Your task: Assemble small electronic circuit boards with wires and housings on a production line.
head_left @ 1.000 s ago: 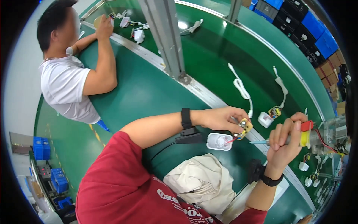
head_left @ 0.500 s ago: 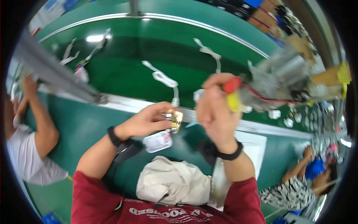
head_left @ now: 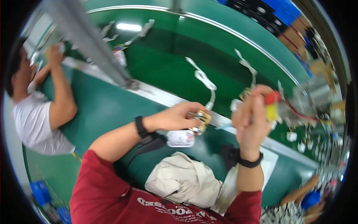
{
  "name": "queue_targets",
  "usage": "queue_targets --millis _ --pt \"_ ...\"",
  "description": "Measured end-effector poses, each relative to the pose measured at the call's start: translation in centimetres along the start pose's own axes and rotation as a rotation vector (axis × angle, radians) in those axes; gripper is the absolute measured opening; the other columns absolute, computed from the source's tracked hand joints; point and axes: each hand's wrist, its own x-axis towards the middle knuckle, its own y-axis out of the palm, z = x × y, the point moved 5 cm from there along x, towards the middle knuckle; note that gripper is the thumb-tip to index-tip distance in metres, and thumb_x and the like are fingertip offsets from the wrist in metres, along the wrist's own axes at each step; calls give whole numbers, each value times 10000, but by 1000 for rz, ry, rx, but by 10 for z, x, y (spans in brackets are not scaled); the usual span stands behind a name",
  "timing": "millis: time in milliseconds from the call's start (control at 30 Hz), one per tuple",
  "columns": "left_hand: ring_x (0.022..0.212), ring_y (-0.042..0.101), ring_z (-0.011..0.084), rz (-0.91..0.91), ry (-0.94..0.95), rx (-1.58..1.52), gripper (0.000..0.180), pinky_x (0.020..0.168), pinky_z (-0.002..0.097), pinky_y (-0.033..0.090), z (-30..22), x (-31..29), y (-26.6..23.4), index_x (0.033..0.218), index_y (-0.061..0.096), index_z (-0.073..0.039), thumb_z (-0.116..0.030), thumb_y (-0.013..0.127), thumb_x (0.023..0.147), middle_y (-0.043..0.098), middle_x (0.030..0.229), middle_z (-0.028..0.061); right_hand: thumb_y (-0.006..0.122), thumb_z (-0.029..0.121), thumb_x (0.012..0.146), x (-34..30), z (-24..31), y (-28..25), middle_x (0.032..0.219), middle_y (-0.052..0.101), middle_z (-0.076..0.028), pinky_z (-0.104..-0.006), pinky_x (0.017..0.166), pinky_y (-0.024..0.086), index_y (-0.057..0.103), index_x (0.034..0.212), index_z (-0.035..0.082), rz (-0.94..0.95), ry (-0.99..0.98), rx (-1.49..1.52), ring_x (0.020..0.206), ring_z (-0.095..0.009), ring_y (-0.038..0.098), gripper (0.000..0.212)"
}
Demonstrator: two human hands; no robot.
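Note:
My left hand (head_left: 177,116) pinches a small brass-coloured metal part (head_left: 203,121), at the middle of the bench edge. A white plastic housing (head_left: 181,138) hangs just below those fingers. From the part a white cable (head_left: 204,79) runs away onto the green belt. To the right, my right hand (head_left: 253,115) is raised and closed, its fingers curled round what looks like a tool with a red and yellow end (head_left: 272,106); motion blurs it, and its tip cannot be made out. A pale blue piece (head_left: 223,124) lies between the hands by the metal rail.
A cream cloth bundle (head_left: 182,179) lies before me, with a white tray (head_left: 270,166) at its right. More cabled parts (head_left: 246,65) lie on the belt (head_left: 164,48). A grey post (head_left: 93,44) stands left. One co-worker (head_left: 41,112) sits left, another (head_left: 287,211) lower right.
The view has turned, so the scene sits further right and lower. My left hand still holds the brass part; the right stays closed with the red and yellow thing beside it.

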Motion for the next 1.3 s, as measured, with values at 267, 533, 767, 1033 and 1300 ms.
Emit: queue_targets --millis 267,533,767,1033,1300 --pt "894 636 136 -135 5 -30 346 764 279 527 -2 -10 -9 1156 560 29 -99 629 842 638 1030 96 433 279 1015 6 -9 15 527 304 28 -215 326 196 453 1046 48 -3 30 107 366 -47 241 234" --pt "796 604 105 -11 78 1 310 718 263 511 -3 -9 9 1088 576 45 -100 622 819 640 913 67 410 312 1027 6 -2 12 535 283 36 -197 324 168 449 1035 58 -89 -10 90 362 -39 211 257" --pt "812 603 106 118 3 22 336 723 264 509 0 -10 18 1126 557 45 -102 626 832 631 939 63 396 356 1029 7 -7 11 536 289 37 -196 336 183 447 1036 72 -117 14 100 372 -38 222 288" --pt "904 583 85 229 -4 49 367 772 250 504 11 -5 14 1221 509 11 -60 615 877 607 1054 56 389 427 1016 14 -21 15 534 311 35 -210 361 206 441 1026 105 -3 51 191 386 -55 253 326" --pt "841 564 79 141 -114 -118 373 750 243 499 9 -5 -4 1228 513 -1 -74 620 878 607 1009 47 378 502 997 29 -38 24 538 333 21 -225 378 218 428 1015 120 99 65 118 387 -68 261 386"
